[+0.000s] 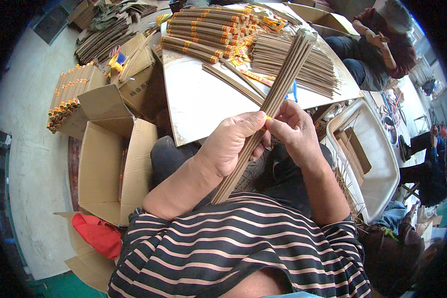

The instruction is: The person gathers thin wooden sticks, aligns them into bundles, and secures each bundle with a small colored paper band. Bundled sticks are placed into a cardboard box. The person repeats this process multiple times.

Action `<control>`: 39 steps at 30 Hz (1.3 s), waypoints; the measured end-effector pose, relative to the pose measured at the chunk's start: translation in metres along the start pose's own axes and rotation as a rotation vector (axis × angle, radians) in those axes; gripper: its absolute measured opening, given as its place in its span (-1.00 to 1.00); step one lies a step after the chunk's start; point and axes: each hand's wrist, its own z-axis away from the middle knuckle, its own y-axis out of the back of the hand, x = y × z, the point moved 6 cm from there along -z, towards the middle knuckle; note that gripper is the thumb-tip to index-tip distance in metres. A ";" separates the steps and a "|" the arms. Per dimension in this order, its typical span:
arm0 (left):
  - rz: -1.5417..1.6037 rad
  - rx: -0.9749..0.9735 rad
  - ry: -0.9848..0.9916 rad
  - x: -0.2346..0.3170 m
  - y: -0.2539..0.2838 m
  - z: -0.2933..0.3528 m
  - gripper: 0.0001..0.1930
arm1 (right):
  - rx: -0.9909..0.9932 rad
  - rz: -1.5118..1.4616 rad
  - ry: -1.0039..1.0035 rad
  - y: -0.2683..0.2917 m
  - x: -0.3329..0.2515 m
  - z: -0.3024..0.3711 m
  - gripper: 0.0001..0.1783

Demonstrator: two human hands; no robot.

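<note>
A bundle of long brown incense sticks (287,72) slants across in front of me, its lower end near my striped shirt. My left hand (228,144) is wrapped round its middle, thumb on top. At the same height my right hand (299,136) pinches a small yellow and red paper band (267,119) against the sticks. Fingers cover most of that band. Just beyond, a few loose incense sticks (233,84) lie on the white table (188,109). A wide spread of unbanded incense sticks (298,62) lies to the right of them.
Banded incense bundles (203,32) are stacked at the table's far left, beside scattered yellow-red paper labels (241,52). An open cardboard box (99,169) stands at my left, near a red cloth (97,233). A white plastic tub (382,174) is at my right. Another person (382,44) sits far right.
</note>
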 end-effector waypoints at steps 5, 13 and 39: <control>-0.067 0.060 -0.082 0.005 -0.010 0.002 -0.69 | 0.055 -0.049 -0.030 -0.006 0.002 0.006 -0.70; -0.106 0.010 -0.116 0.004 -0.012 0.003 -0.65 | 0.072 -0.124 -0.023 -0.006 0.001 0.005 -0.73; 0.044 0.013 -0.077 0.008 -0.009 0.003 -0.66 | -0.204 -0.431 0.033 -0.014 0.009 -0.011 -0.69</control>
